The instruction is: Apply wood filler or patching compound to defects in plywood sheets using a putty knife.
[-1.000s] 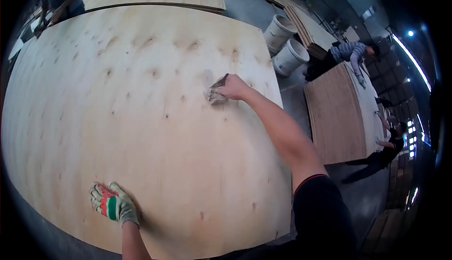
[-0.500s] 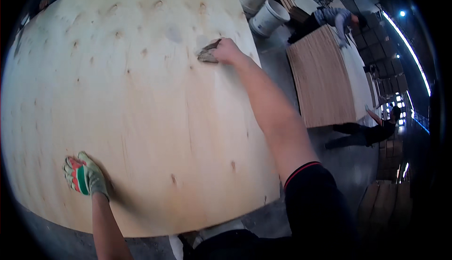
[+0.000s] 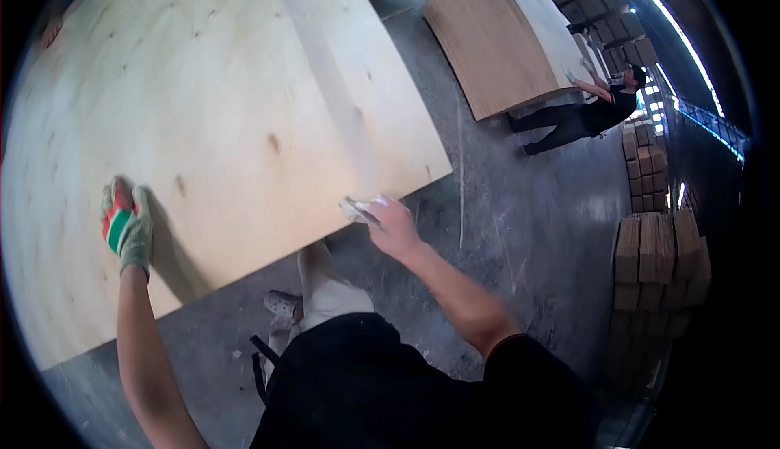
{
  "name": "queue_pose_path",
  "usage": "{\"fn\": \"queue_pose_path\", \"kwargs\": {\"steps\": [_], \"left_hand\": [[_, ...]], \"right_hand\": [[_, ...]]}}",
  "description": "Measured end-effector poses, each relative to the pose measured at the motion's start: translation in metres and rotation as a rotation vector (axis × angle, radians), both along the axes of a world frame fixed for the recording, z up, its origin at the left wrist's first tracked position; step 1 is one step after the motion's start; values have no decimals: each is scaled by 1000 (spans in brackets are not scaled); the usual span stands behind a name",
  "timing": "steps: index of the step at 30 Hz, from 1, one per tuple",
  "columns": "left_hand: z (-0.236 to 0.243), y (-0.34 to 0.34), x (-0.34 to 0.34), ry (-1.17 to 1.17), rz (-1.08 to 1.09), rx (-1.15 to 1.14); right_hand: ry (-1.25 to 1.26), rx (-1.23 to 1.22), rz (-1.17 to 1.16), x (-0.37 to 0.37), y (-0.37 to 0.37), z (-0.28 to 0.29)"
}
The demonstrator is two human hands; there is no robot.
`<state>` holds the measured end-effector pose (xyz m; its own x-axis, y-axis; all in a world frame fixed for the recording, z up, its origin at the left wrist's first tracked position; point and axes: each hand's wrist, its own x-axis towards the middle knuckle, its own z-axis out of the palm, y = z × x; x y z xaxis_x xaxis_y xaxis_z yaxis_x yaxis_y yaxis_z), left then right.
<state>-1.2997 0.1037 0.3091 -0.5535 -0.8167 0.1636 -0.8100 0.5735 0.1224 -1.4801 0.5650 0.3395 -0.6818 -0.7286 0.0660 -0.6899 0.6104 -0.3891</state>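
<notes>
While a broad, grey-streaked plywood sheet [image 3: 227, 124] fills the left and upper middle of the frame, a tall stack of sheets [image 3: 491, 51] stands at the upper right, with a person in black [image 3: 601, 112] beside it. The left hand [image 3: 127, 220], in a striped glove, lies on the sheet at the frame's left, fingers extended, thumb apart. Near the centre, by the sheet's lower edge, the bare right hand [image 3: 395, 228] pinches a thin, blurred flat tool [image 3: 359, 210] in its fingers.
</notes>
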Motion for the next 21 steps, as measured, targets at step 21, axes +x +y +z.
{"fn": "queue_pose_path", "kwargs": {"steps": [21], "left_hand": [[-25, -294, 209, -107, 672, -91]], "right_hand": [[-635, -738, -362, -272, -569, 35]]}}
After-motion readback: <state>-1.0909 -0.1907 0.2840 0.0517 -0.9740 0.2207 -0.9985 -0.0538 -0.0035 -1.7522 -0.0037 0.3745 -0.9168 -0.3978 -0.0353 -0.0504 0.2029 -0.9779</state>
